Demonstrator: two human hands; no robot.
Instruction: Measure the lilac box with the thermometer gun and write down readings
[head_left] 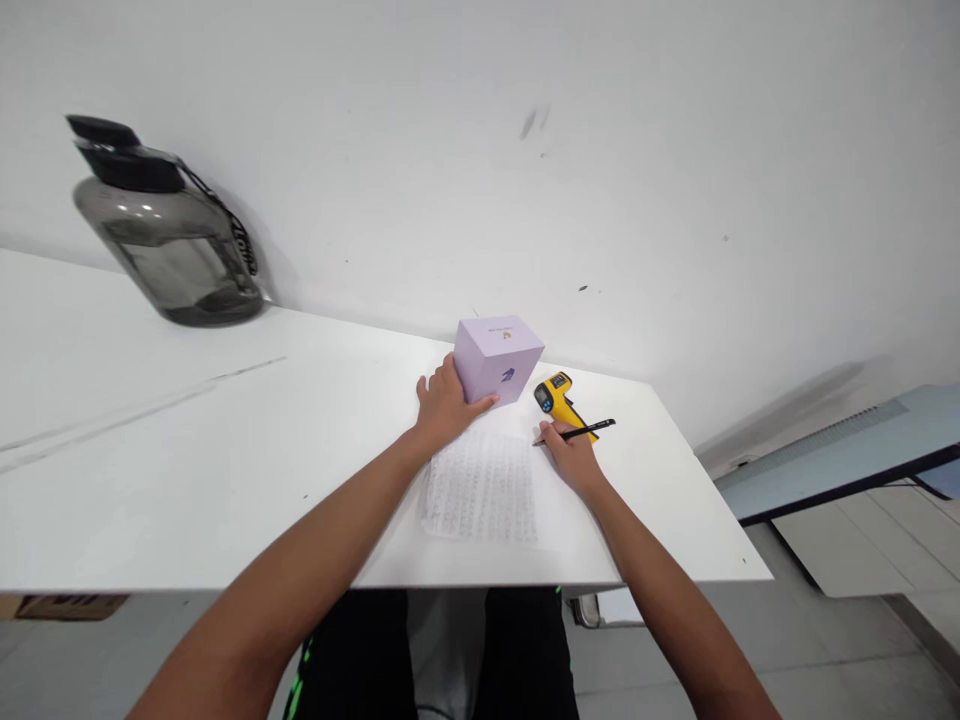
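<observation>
My left hand (444,402) grips a light purple box (496,375) by its left side, the thumb along the lower front edge and the other fingers behind. Small dark marks show on the box's top and front. In my right hand (571,458) is a slim black pencil or pen (592,430), its tip pointing left near the paper's upper right corner. Between my forearms lies a white sheet of paper (480,495) covered in rows of writing too small to read. A yellow infrared thermometer (561,402) with a small display lies just beyond my right hand, which partly hides its handle.
A large grey see-through water bottle (176,240) with a black lid stands at the back left, against the wall. The white table (187,480) ends at a slanted right edge. Beyond it, lower down, is a light blue panel (847,450). A cardboard box (71,606) shows below left.
</observation>
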